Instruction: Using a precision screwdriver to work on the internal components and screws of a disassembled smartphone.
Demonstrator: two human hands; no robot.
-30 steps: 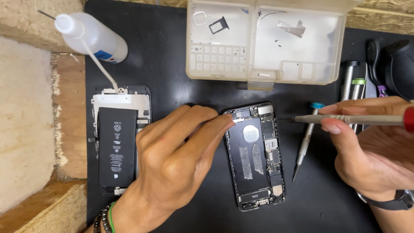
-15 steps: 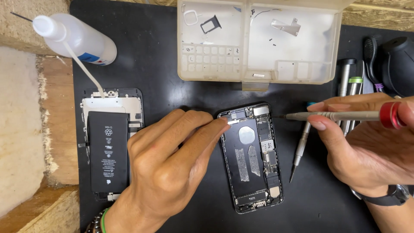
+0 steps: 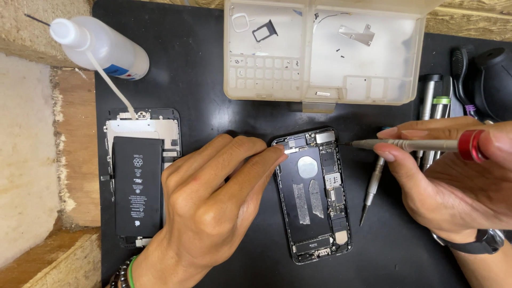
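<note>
An opened phone body (image 3: pixel 314 194) lies on the black mat (image 3: pixel 213 106), its circuit board and bare battery bay showing. My left hand (image 3: pixel 213 197) rests on the mat left of it, fingertips touching the phone's upper left edge beside a small metal piece. My right hand (image 3: pixel 453 181) grips a silver screwdriver with a red collar (image 3: pixel 421 144), held level, its tip just off the phone's upper right corner.
A screen assembly (image 3: pixel 140 128) with a black battery (image 3: pixel 137 186) on it lies at the left. A squeeze bottle (image 3: pixel 104 48) is above it. A clear parts tray (image 3: pixel 325 50) sits at the top. Another screwdriver (image 3: pixel 372 186) and several tools (image 3: pixel 434 106) lie right of the phone.
The view has shifted slightly. My left fingertips stay at the phone's upper left edge, and the screwdriver tip stays level near its upper right corner.
</note>
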